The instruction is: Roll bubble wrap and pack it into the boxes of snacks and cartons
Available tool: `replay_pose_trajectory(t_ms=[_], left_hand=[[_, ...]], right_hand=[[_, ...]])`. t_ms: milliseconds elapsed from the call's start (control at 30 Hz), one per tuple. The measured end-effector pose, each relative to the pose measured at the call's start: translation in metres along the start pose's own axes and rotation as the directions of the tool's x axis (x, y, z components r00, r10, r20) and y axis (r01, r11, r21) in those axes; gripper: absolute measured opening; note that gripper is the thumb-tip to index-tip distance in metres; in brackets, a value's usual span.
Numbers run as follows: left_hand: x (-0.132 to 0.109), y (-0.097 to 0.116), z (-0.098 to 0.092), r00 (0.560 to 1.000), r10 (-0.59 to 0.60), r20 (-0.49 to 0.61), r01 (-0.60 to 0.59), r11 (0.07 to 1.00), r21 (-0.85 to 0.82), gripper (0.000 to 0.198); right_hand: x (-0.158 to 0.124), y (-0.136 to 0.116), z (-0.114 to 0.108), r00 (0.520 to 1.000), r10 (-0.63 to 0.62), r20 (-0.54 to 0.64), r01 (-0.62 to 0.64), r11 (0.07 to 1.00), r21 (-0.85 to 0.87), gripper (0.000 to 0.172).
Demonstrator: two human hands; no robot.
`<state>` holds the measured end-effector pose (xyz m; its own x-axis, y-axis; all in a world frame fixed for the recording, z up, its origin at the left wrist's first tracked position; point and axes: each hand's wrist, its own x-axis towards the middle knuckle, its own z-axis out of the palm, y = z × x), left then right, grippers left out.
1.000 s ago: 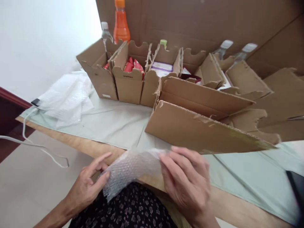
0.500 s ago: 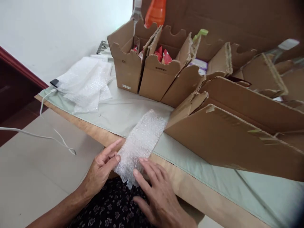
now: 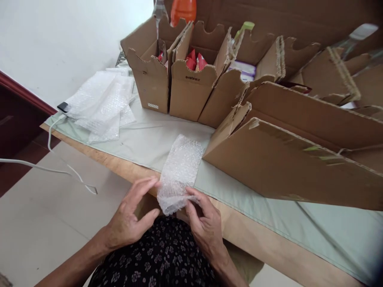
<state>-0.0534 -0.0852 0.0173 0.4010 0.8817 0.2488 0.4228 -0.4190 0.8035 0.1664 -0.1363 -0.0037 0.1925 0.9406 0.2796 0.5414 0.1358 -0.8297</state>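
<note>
A bubble wrap bag (image 3: 181, 163) lies across the table's front edge, its near end hanging over my lap with the mouth partly spread. My right hand (image 3: 205, 221) pinches the right corner of that mouth between thumb and fingers. On the other side, my left hand (image 3: 131, 215) is open, thumb and fingers apart, with the fingertips close to the bag's left edge; whether they touch it I cannot tell. More bubble wrap bags (image 3: 100, 101) lie in a loose pile at the table's far left.
Cardboard bins (image 3: 152, 85) stand in a row at the back, some with red packets (image 3: 196, 61). A long cardboard box (image 3: 287, 159) sits at the right. An orange bottle (image 3: 183, 11) rises behind. A white cable (image 3: 60, 172) hangs off the left side.
My right hand has closed on the bag's near corner and lifted it. My left hand has let go of the left edge and spread its fingers. The view has shifted slightly.
</note>
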Motion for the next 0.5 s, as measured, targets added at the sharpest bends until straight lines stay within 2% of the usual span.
replay_pose_trajectory(t_ms=[67, 133, 200, 267, 300, 367, 433, 500], left_hand=[[0.013, 0.003, 0.011, 1.000, -0.020, -0.022, 0.019, 1.000, -0.023, 0.036], [0.023, 0.002, 0.019, 0.994, -0.086, -0.063, 0.086, 0.996, -0.005, 0.026], [0.028, 0.000, 0.024, 0.988, -0.122, -0.097, 0.126, 0.992, 0.031, 0.028], [0.029, -0.002, 0.027, 0.986, -0.120, -0.112, 0.129, 0.989, 0.076, 0.033], [0.029, -0.003, 0.029, 0.987, -0.108, -0.118, 0.120, 0.988, 0.099, 0.034], [0.029, -0.004, 0.031, 0.989, -0.079, -0.129, 0.098, 0.985, 0.144, 0.036], [0.029, -0.004, 0.033, 0.990, -0.044, -0.133, 0.069, 0.980, 0.187, 0.036], [0.028, -0.004, 0.032, 0.992, -0.009, -0.125, 0.037, 0.973, 0.226, 0.034]], right_hand=[[-0.001, 0.003, 0.001, 0.997, 0.073, 0.000, -0.072, 0.997, -0.041, 0.029], [-0.002, 0.004, -0.001, 0.997, 0.070, -0.043, -0.074, 0.994, -0.086, 0.035], [-0.005, 0.002, -0.006, 0.989, -0.036, -0.144, 0.013, 0.988, -0.153, 0.044], [-0.009, -0.005, -0.013, 0.955, -0.209, -0.212, 0.159, 0.960, -0.229, 0.050], [-0.010, -0.010, -0.015, 0.939, -0.285, -0.194, 0.233, 0.939, -0.254, 0.049], [-0.011, -0.018, -0.016, 0.929, -0.365, -0.058, 0.336, 0.901, -0.275, 0.041], [-0.009, -0.019, -0.012, 0.928, -0.352, 0.119, 0.372, 0.877, -0.304, 0.031], [-0.004, -0.014, -0.005, 0.931, -0.301, 0.206, 0.358, 0.860, -0.364, 0.028]])
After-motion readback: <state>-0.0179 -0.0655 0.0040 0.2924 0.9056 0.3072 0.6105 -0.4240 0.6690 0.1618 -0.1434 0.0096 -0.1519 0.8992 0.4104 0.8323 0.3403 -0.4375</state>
